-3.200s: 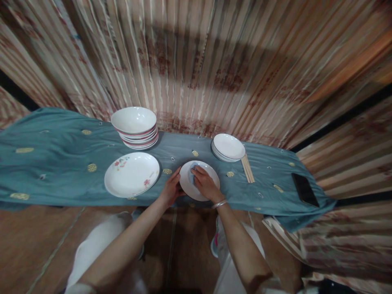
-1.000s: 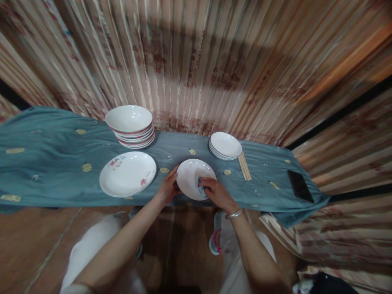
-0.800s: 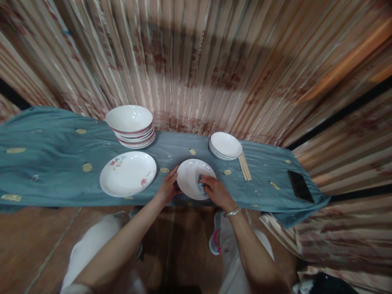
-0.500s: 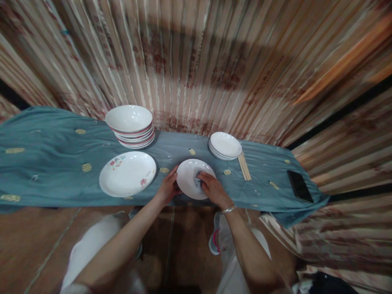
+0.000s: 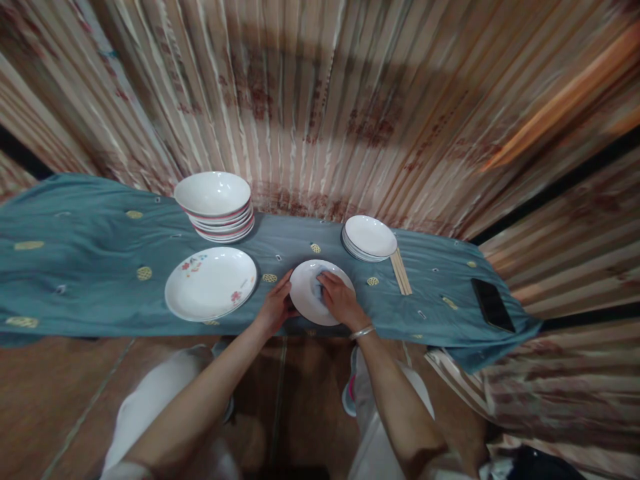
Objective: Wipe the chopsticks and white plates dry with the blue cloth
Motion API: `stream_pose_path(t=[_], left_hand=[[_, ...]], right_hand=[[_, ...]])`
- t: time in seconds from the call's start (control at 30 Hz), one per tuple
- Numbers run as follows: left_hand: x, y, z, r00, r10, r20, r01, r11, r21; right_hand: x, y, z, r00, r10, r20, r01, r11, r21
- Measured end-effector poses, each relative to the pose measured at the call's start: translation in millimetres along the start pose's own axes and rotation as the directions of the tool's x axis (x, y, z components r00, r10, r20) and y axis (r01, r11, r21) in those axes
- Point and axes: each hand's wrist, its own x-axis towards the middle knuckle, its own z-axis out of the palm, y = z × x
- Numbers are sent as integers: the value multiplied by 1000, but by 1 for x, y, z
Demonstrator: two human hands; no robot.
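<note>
The left hand [image 5: 274, 308] grips the plate's [image 5: 306, 303] rim; the right hand [image 5: 339, 300] presses a cloth [image 5: 317, 288] (bunched under its fingers) on it.

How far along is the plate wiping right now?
In hand: the right hand presses a blue cloth onto the small plate, steadied by the left hand. Which dishes are done cannot be told: the flowered plate, bowl stack and small plate stack sit untouched.

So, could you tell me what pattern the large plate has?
Large plate: white with small red flowers, head view.
</note>
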Motion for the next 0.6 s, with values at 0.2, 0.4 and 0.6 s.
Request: stream_pose_path(t=[0.2, 0.4, 0.6], left_hand=[[1, -1, -1, 1000, -2, -2, 2, 1000, -2], [-2, 1, 1, 1000, 7, 0, -7, 1000, 7], [-2, 1, 1, 1000, -5, 12, 5, 1000, 8]], right_hand=[[7, -1, 4, 1000, -15, 8, 14, 998, 53], [13, -7, 8, 999, -9, 31, 7, 998, 65], [17, -9, 15, 999, -17, 45, 10, 986, 166]])
